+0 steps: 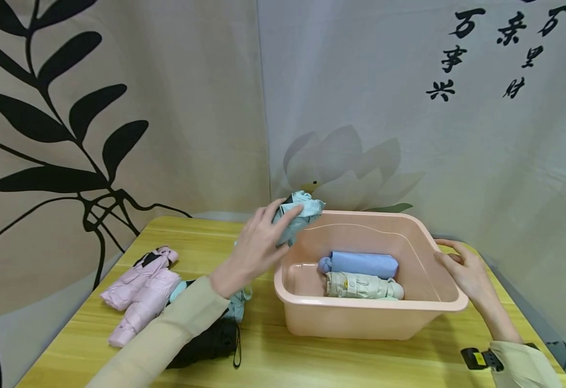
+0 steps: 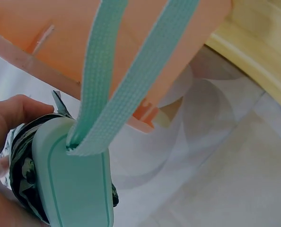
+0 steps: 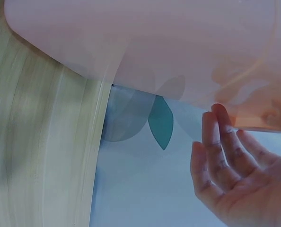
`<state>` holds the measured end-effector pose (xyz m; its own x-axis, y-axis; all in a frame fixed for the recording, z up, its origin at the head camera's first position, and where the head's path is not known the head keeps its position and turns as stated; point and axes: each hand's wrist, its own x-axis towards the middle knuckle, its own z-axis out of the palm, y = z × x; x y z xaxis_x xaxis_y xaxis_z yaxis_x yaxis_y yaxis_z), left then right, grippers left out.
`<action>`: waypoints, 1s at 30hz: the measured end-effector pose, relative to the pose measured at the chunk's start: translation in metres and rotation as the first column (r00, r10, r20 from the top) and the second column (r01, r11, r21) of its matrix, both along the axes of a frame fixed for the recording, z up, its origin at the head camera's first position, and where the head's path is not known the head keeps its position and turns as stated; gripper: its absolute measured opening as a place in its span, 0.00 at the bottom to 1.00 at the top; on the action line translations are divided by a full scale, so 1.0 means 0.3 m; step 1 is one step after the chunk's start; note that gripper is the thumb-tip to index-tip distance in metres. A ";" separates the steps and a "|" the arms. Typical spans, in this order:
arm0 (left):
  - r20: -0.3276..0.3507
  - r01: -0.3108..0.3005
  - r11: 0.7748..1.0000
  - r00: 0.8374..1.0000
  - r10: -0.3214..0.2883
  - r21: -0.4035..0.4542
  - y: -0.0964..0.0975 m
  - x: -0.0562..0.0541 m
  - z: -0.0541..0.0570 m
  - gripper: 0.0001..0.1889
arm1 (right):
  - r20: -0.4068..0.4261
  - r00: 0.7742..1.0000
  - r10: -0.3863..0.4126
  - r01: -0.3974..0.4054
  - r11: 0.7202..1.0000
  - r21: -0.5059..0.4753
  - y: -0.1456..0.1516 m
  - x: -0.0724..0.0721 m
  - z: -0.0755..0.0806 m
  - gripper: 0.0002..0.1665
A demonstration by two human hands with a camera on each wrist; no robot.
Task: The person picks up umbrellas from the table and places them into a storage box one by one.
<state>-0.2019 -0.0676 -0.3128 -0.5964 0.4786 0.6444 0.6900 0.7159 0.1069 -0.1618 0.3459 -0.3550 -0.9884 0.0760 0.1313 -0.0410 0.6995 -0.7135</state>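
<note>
A folded light-teal umbrella point(image 1: 299, 215) is gripped in my left hand point(image 1: 260, 242), held up over the left rim of a pink plastic basin point(image 1: 341, 318). The left wrist view shows its mint-green handle end point(image 2: 79, 179) and a woven wrist strap point(image 2: 112, 99). My right hand point(image 1: 467, 272) is at the basin's right rim, its fingers point(image 3: 221, 156) fairly straight against the outer side. Inside the basin lie a blue folded umbrella point(image 1: 365, 264) and, nearer me, a pale green one point(image 1: 357, 285), side by side.
Left on the wooden table point(image 1: 258, 355) are pink folded umbrellas point(image 1: 139, 296). A black folded umbrella point(image 1: 207, 342) and a teal one point(image 1: 236, 307) lie partly hidden under my left forearm. A printed curtain point(image 1: 205, 108) hangs behind the table.
</note>
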 end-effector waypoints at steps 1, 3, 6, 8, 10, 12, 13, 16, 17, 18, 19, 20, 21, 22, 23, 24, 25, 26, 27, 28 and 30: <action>-0.003 0.003 1.000 1.000 -0.003 -0.006 0.006 -0.002 0.002 0.39 | 0.003 1.000 0.000 0.000 1.000 -0.002 0.000 0.000 0.000 0.32; -0.009 0.014 1.000 1.000 -0.014 -0.015 0.017 -0.005 0.007 0.39 | 0.009 1.000 0.000 0.001 1.000 -0.003 0.001 0.002 0.001 0.32; -0.016 0.030 0.999 0.999 -0.031 -0.029 0.033 -0.010 0.015 0.38 | 0.017 1.000 -0.002 0.002 1.000 0.000 0.001 0.004 0.002 0.33; -0.015 0.043 0.998 0.999 -0.044 -0.038 0.045 -0.012 0.022 0.38 | 0.020 1.000 -0.004 0.004 1.000 0.003 0.001 0.005 0.002 0.33; -0.007 0.052 0.997 0.999 -0.052 -0.051 0.058 -0.014 0.030 0.38 | 0.020 1.000 -0.004 0.004 1.000 0.004 0.002 0.004 0.001 0.33; -0.001 0.064 0.996 0.998 -0.064 -0.062 0.072 -0.016 0.038 0.39 | 0.018 1.000 -0.004 0.004 1.000 0.003 0.003 0.002 0.000 0.32; 0.002 0.071 0.995 0.997 -0.071 -0.069 0.079 -0.017 0.041 0.39 | 0.016 1.000 -0.004 0.004 1.000 0.003 0.003 0.001 -0.001 0.32; 0.005 0.094 0.992 0.996 -0.094 -0.083 0.101 -0.022 0.048 0.39 | 0.014 1.000 -0.006 0.006 1.000 0.003 0.004 -0.002 -0.002 0.32; 0.000 0.101 0.991 0.995 -0.101 -0.088 0.108 -0.025 0.051 0.39 | 0.013 1.000 -0.007 0.007 1.000 0.004 0.005 -0.002 -0.002 0.32; -0.002 0.106 0.990 0.994 -0.106 -0.094 0.115 -0.027 0.053 0.39 | 0.013 1.000 -0.008 0.008 1.000 0.004 0.004 -0.002 -0.001 0.32; -0.004 0.111 0.989 0.994 -0.112 -0.101 0.122 -0.030 0.055 0.39 | 0.014 1.000 -0.007 0.007 1.000 0.005 0.004 -0.002 -0.001 0.32; -0.004 0.116 0.988 0.993 -0.117 -0.105 0.130 -0.032 0.057 0.39 | 0.016 1.000 -0.008 0.008 1.000 0.006 0.004 -0.002 0.000 0.32; -0.003 0.122 0.987 0.992 -0.123 -0.108 0.138 -0.035 0.060 0.38 | 0.017 1.000 -0.008 0.008 1.000 0.006 0.004 -0.002 0.001 0.32; -0.003 0.127 0.985 0.992 -0.128 -0.114 0.146 -0.037 0.063 0.38 | 0.018 1.000 -0.008 0.008 1.000 0.006 0.005 -0.002 0.001 0.32; -0.001 0.130 0.984 0.991 -0.131 -0.123 0.154 -0.039 0.066 0.38 | 0.018 1.000 -0.008 0.008 1.000 0.007 0.005 -0.002 0.002 0.32; 0.001 0.131 0.982 0.991 -0.132 -0.134 0.162 -0.041 0.070 0.37 | 0.017 1.000 -0.008 0.008 1.000 0.007 0.005 -0.001 0.002 0.32; 0.007 0.129 0.981 0.992 -0.129 -0.146 0.171 -0.043 0.074 0.37 | 0.016 1.000 -0.007 0.007 1.000 0.008 0.005 -0.001 0.002 0.32; 0.017 0.132 0.979 0.991 -0.131 -0.157 0.181 -0.045 0.079 0.37 | 0.015 1.000 -0.007 0.007 1.000 0.008 0.005 -0.001 0.002 0.32; 0.023 0.133 0.976 0.991 -0.131 -0.173 0.190 -0.046 0.083 0.37 | 0.012 1.000 -0.006 0.006 1.000 0.006 0.004 -0.001 0.002 0.32; 0.030 0.134 0.973 0.991 -0.131 -0.189 0.199 -0.048 0.087 0.36 | 0.010 1.000 -0.006 0.006 1.000 0.005 0.004 -0.001 0.002 0.32; 0.050 0.150 0.965 0.988 -0.143 -0.216 0.217 -0.052 0.095 0.36 | 0.008 1.000 -0.004 0.004 1.000 0.003 0.004 0.000 0.001 0.32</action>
<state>-0.2176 -0.0025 -0.2844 -0.5286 0.6894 0.4953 0.7879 0.6157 -0.0160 -0.1619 0.3471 -0.3547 -0.9891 0.0799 0.1236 -0.0323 0.7016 -0.7118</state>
